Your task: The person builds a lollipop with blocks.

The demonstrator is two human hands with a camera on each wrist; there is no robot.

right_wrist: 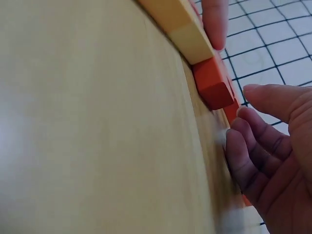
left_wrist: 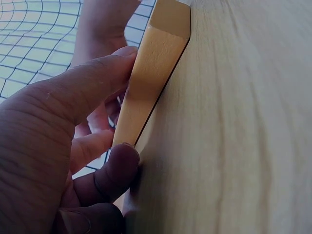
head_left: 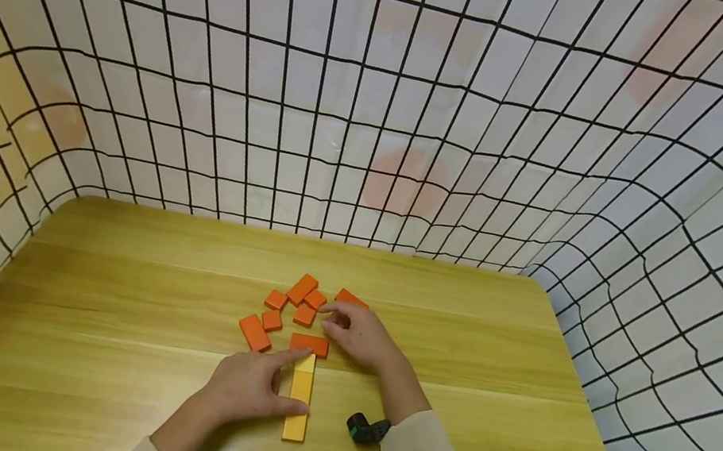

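Note:
A column of yellow wooden blocks (head_left: 294, 430) lies on the table, topped by a pale yellow block (head_left: 307, 366) and, crosswise at the far end, an orange-red rectangular block (head_left: 304, 342). My left hand (head_left: 242, 386) rests along the column's left side. Its index fingertip touches near where the pale and orange-red blocks meet, and its thumb lies across the yellow part. Just right of the loose orange-red square block (head_left: 304, 316) hovers my right hand (head_left: 365, 339), fingers loosely bent. The right wrist view shows nothing between its thumb (right_wrist: 273, 100) and fingertips.
Several loose orange-red blocks (head_left: 255, 332) lie beyond and left of the column. Another orange-red block (head_left: 351, 298) is partly behind the right hand. Black wrist devices (head_left: 367, 429) sit at both wrists. Black netting (head_left: 350, 123) stands around the wooden table (head_left: 94, 340).

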